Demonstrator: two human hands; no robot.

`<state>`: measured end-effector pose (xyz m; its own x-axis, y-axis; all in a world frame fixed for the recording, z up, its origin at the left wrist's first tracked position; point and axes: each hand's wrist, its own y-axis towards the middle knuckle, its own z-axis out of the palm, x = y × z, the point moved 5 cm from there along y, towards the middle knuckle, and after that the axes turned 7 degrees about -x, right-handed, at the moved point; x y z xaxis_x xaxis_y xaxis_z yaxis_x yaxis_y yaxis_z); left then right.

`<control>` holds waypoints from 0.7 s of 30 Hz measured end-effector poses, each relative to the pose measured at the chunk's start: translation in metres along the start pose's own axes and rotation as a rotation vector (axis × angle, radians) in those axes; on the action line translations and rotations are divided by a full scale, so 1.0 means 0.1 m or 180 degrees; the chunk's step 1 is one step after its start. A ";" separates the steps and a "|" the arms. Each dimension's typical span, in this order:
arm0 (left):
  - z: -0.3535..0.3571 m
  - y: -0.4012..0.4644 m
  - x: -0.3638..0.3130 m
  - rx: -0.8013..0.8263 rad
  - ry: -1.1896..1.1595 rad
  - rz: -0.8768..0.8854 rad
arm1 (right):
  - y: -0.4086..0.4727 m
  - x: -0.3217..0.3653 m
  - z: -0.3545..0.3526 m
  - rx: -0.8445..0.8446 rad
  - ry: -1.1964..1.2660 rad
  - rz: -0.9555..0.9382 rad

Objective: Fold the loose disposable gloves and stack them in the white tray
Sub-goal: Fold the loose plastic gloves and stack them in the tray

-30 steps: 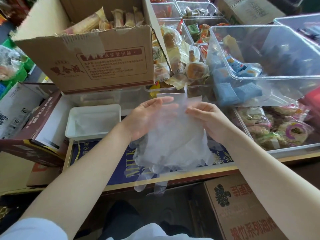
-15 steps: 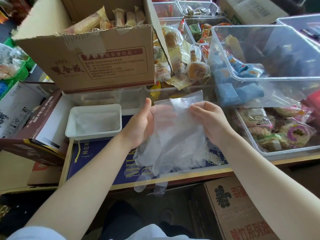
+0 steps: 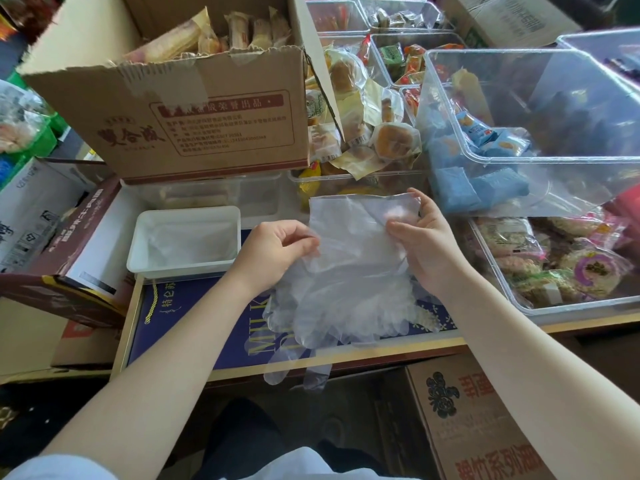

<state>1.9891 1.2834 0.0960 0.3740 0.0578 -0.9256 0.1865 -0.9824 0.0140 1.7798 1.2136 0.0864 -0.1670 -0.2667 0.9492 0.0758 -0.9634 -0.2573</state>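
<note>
Crowded with snack stock, the counter carries a torn cardboard box (image 3: 194,109) of wrapped cakes at the far left and clear plastic bins (image 3: 540,133) of packaged pastries at the far right. Near the middle lies a dark blue gift box lid (image 3: 194,327), and on it a loose heap of clear disposable gloves (image 3: 346,306), some fingers drooping over the near edge. Both hands work the top glove (image 3: 356,220) of the heap. The left hand (image 3: 273,251) pinches its left edge between thumb and curled fingers, while the right hand (image 3: 422,244) grips its upper right corner, holding the cuff end raised and flat. The white tray (image 3: 187,213) sits just left of the hands, at the far left corner of the lid; something thin and translucent lies in its bottom, probably gloves already folded, though that cannot be told for certain. Judging by the heap, most of the work is left: this glove is not yet folded, and many more wait beneath it.
</note>
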 end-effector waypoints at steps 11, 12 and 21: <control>0.02 -0.10 0.05 0.0419 -0.0066 -0.0229 | -0.02 0.00 0.04 0.0396 -0.0330 -0.0081; 0.02 -0.11 0.04 0.0399 -0.0063 -0.0219 | -0.03 0.00 0.05 0.0438 -0.0316 -0.0091; -0.02 0.00 0.00 -0.0537 0.0120 0.0080 | -0.14 -0.07 0.15 0.0724 -0.0059 0.0014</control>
<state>1.9912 1.2840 0.0965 0.4136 0.0433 -0.9094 0.3254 -0.9399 0.1032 1.7944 1.2298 0.0858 -0.1484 -0.2682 0.9519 0.2965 -0.9303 -0.2159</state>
